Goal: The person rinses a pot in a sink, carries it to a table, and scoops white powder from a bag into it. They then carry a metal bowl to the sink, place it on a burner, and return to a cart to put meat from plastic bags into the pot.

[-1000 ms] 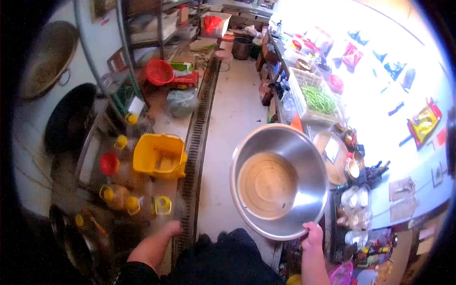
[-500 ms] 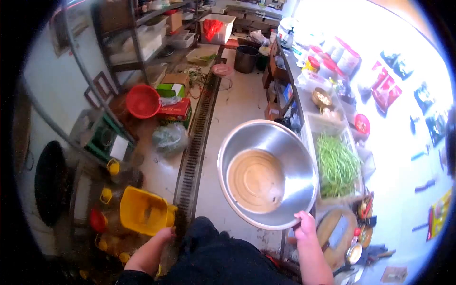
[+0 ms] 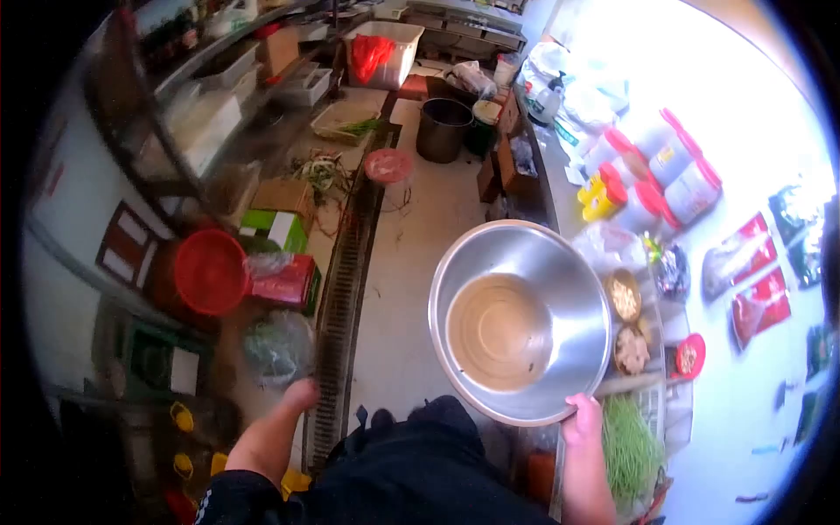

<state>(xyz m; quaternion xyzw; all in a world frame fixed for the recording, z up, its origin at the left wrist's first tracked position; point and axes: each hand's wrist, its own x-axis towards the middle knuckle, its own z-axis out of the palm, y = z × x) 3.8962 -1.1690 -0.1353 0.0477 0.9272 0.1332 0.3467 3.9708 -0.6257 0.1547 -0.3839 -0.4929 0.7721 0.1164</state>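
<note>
My right hand (image 3: 582, 418) grips the near rim of a large steel bowl (image 3: 520, 320), held out level in front of me; its inside is bare and shiny. The bowl hangs over the floor beside the counter on my right. My left hand (image 3: 297, 395) swings low at my side above the floor drain grate (image 3: 339, 289), holding nothing; its fingers are blurred.
A counter (image 3: 726, 402) on the right carries small bowls of food (image 3: 625, 299), a crate of green stalks (image 3: 626, 446) and red-lidded containers (image 3: 652, 175). On the left stand shelves, a red basket (image 3: 210, 271) and boxes (image 3: 284, 278). A dark pot (image 3: 443, 128) stands ahead on the floor.
I have moved forward along the aisle: the yellow tub and oil bottles slid back out of view, and the green stalks passed toward my right side. The bowl stays in my right hand.
</note>
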